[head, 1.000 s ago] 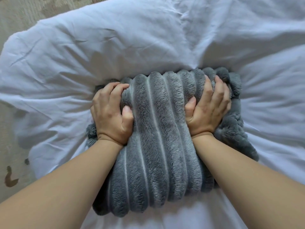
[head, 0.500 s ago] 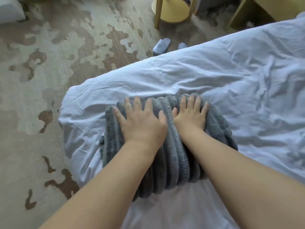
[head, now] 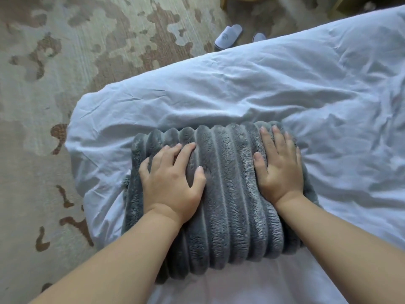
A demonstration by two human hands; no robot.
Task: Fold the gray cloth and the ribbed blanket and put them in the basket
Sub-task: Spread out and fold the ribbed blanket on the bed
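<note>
Pressing down on the folded ribbed blanket [head: 230,194], we kept both hands on its top face. Our left hand [head: 173,183] lay near the left side, fingers spread and slightly bent, gripping nothing. Our right hand [head: 279,167] lay flat with straight fingers near the far right corner, also holding nothing.

A mark showed on the toe of the nearer white slipper [head: 228,36], but it was too small for us to read.

Half a second earlier our hands had sat close together at the middle of the far edge; now they were well apart, one toward each side. A second earlier our fingers had been curled into the pile, gripping it.

The blanket rested on the white duvet [head: 241,95], near the bed's left edge, beside the patterned carpet [head: 43,106]. Its ribs ran from us toward the far edge, fanning slightly. The bundle looked close to square, so we could not tell its long axis. A second slipper [head: 259,37] peeked out behind the bed edge.
</note>
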